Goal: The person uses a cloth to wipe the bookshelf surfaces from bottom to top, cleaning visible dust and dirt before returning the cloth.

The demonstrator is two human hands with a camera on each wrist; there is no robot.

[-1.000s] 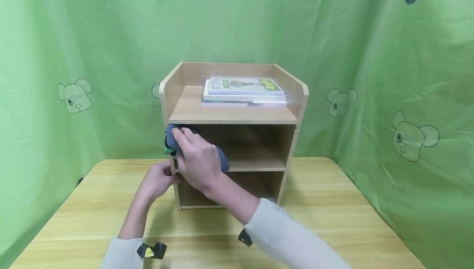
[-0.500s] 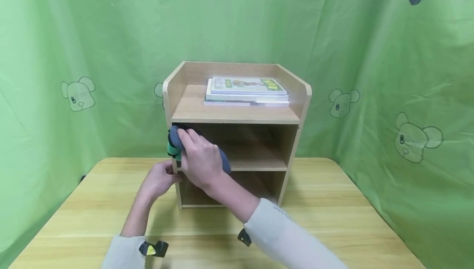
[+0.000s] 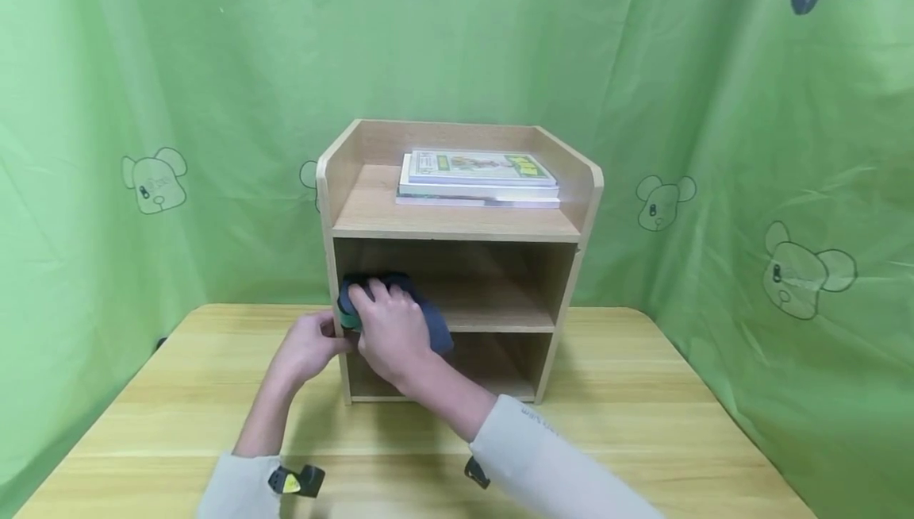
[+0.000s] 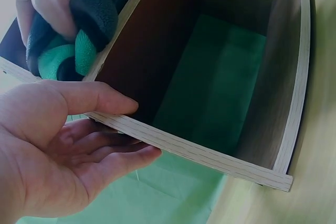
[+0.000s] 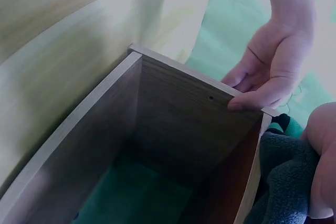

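A small wooden shelf unit (image 3: 457, 225) stands on the table. My right hand (image 3: 391, 328) grips a bunched dark blue cloth (image 3: 437, 330) with green and black parts, at the left side of the middle compartment. In the left wrist view the cloth (image 4: 94, 11) lies right beside the divider board, the fingers pressed into it. My left hand (image 3: 305, 348) holds the unit's left side panel low down, thumb inside the lower compartment and fingers outside. The right wrist view shows that left hand (image 5: 278, 72) pinching the panel edge.
Several books (image 3: 478, 178) lie stacked on the unit's top shelf. The light wooden table (image 3: 643, 408) extends on both sides of the unit. A green patterned curtain (image 3: 236, 67) hangs behind and along the sides.
My right hand and the cloth have moved down along the left side of the middle compartment, from its top corner toward the shelf board. The left hand keeps its hold on the panel.
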